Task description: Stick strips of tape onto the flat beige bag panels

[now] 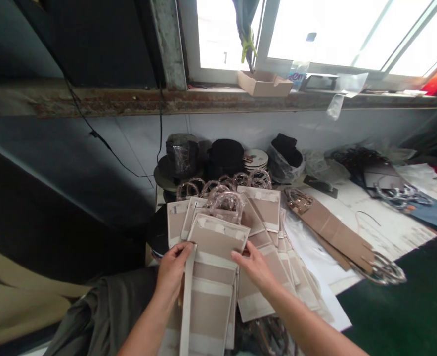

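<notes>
While pinching the left edge of a tan paper bag (215, 242) in the left hand (172, 272), right hand (253, 267) laid open, fingers (240, 256) spread wide across the bag's right corner; an even two-sided hold, bag kept square above a heap of bags (266, 291), wrapped loop handles (222, 195) just beyond.

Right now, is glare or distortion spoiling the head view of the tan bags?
Head view: the window is blown out white, the rusty ledge bows from the wide lens, and the left wall falls dark; the tan bag in the foreground stays fairly sharp, without glare.
</notes>
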`<state>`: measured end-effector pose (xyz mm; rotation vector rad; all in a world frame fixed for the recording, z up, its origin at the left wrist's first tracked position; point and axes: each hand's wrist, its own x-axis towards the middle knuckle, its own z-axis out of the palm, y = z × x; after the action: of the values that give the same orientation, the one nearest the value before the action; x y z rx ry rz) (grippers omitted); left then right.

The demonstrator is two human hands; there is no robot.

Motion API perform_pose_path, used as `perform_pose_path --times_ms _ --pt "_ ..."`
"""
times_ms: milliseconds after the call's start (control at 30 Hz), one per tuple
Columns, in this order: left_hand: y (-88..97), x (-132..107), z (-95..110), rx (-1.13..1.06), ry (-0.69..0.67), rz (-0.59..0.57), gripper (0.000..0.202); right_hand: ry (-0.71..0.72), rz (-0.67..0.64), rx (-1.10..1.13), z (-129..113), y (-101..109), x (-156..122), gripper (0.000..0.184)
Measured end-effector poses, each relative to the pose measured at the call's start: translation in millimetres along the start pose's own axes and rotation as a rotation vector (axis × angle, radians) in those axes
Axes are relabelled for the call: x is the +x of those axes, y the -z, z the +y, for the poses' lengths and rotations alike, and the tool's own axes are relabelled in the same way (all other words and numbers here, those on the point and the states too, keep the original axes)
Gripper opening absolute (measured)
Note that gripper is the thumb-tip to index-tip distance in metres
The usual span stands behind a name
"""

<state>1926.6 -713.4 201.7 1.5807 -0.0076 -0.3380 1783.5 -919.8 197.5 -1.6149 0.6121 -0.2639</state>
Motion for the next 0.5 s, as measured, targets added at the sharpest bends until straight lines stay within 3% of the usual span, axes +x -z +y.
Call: perform_pose_path --times_ms 133,267,400,500 --pt "1.2 3.1 -16.9 0.139 -0.074 0.057 0.048 0.044 0.210 -0.106 12.8 -22.4 17.4 0.048" --pt "8.4 2.4 -20.1 0.251 -0.105 0.040 0.048 0.070 0.309 -0.149 14.2 -28.0 26.0 0.050" --pt "13.0 2.3 -18.8 0.274 -0.084 0.028 0.051 0.041 0.330 0.006 -8.3 -32.9 25.7 0.048" --pt "15.4 8.3 -18.9 0.281 -0.020 0.080 0.050 0.096 0.262 0.190 -28.1 -37.8 17.0 0.042"
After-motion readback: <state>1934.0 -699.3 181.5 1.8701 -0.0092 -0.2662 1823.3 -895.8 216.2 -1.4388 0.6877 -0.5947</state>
